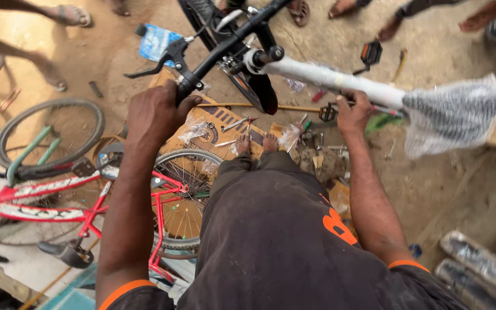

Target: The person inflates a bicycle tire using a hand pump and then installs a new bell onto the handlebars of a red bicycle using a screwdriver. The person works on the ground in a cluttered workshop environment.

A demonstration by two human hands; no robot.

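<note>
The left hand (155,112) is wrapped around the near end of a black handlebar (225,46), fingers curled over the grip just below the brake lever (156,64). The right hand (353,112) is closed from beneath on the white wrapped frame tube (328,77) of the same bicycle, thumb and fingers pinching it near a small tool or fitting; the view is too cluttered there to tell whether the fingers also hold that piece.

The bicycle lies directly ahead of the person, raised off the ground between the two hands. Its frame tube runs with its long axis from the stem, at centre, out to the person's right, ending in a saddle (454,112) swathed in grey mesh wrap. The handlebar crosses this line, slanting from the left hand up and away to the top of the view. Each hand sits on its own member: left on the steering bar, right on the tube, well apart, with the black front tyre (256,89) hanging between them.

Below, the person's bare feet (256,142) stand on flattened cardboard (213,123) strewn with small tools. To the left lies a red bicycle frame (87,195) with a spoked wheel (188,195), and beyond it a loose tyre (50,135) on the dirt.
</note>
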